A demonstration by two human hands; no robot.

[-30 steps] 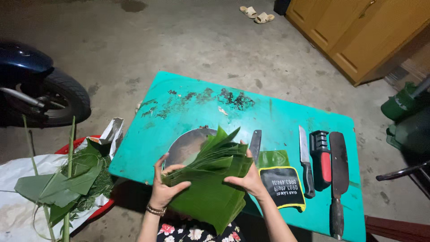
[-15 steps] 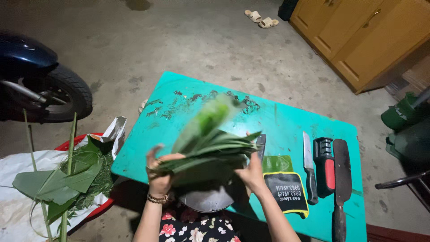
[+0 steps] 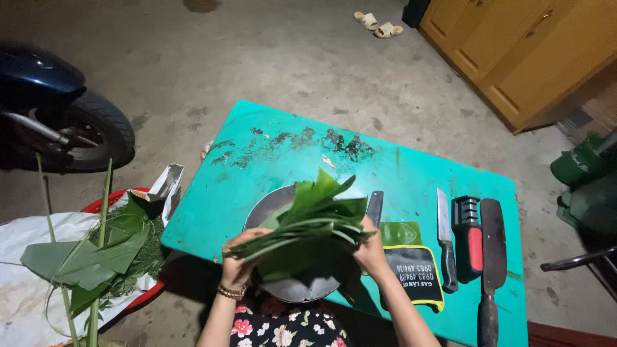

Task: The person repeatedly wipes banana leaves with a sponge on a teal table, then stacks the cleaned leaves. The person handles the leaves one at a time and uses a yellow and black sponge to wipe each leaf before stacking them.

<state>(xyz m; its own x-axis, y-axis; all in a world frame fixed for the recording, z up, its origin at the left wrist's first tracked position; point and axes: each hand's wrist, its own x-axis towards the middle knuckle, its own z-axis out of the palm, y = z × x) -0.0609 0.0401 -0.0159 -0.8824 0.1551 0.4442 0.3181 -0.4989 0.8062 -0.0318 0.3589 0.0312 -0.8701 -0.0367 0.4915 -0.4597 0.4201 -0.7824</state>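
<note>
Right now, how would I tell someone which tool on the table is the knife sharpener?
Start at the turquoise table and go to its right end, where three tools lie side by side. The sharpener is the middle one, between a slim knife and a broad dark cleaver. It alone has no blade: a short, blocky black body with a red band.

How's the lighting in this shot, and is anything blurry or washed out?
Head view: one light near the camera brightens the turquoise table and floor; the edges fall dark around the motorbike wheel. The stack of leaves between left hand and right hand is sharp; no strong glare.
</note>
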